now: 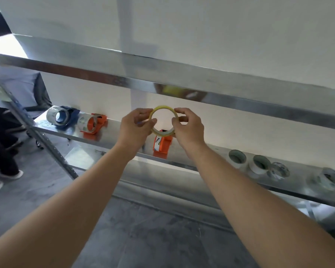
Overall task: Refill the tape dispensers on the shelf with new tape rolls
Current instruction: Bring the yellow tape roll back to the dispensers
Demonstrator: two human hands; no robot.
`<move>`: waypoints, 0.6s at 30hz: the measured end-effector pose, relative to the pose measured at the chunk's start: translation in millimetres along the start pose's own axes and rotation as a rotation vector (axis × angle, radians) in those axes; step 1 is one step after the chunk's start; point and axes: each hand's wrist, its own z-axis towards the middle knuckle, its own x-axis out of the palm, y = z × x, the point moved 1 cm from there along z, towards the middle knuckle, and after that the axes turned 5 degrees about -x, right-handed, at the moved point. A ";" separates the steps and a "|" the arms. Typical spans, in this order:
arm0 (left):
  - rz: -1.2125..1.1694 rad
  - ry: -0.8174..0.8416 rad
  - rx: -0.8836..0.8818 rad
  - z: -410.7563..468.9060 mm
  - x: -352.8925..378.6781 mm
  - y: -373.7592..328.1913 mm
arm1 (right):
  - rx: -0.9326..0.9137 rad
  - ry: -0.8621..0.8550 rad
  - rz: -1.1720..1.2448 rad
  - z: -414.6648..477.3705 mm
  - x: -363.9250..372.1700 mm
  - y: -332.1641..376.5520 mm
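Tape roll (162, 107): thin yellowish ring, held upright in the air over the middle of the shelf (211, 152), just above and in front of an orange dispenser (161, 147); not seated on it.
Left hand (136, 125): thumb and fingertips pinched on the ring's left side.
Right hand (190, 128): same grip on the right side, fingers curled over the rim.
Handling: looks very light, with a thin wall (likely to flex if squeezed hard). The outer face is smooth and probably slick. Any loose end would be sticky, though I can't spot one. Best taken by the rim at opposite sides, as now, or with a finger through the hole.
Dispensers, count: three. A blue dispenser (74, 113) sits at the shelf's left end with a second orange dispenser (98, 123) just beside it, both carrying clear rolls. The third is the one under the hands, its hub hidden by the ring.
Spare rolls (237, 158), count: four, lying along the shelf toward its right end, well apart from the hands. Three sit close together; the fourth is alone, nearest the right edge.
Step, my reading: fitting this roll to the last unfilled dispenser; two of three look loaded.
Elsewhere: a seated person (17, 84) at far left, beyond the shelf.
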 end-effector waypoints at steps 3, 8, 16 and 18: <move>-0.018 0.033 -0.014 5.2 -6.4 3.4 | -0.026 0.025 -0.004 1.5 10.6 2.6; -0.015 0.010 -0.013 19.4 -28.2 9.2 | -0.025 0.101 -0.023 6.9 29.5 11.1; 0.026 0.034 0.003 60.6 -84.8 19.2 | -0.032 0.126 -0.123 22.0 90.5 30.2; 0.026 0.065 0.005 73.5 -99.3 21.0 | -0.042 0.103 -0.116 24.4 108.1 35.0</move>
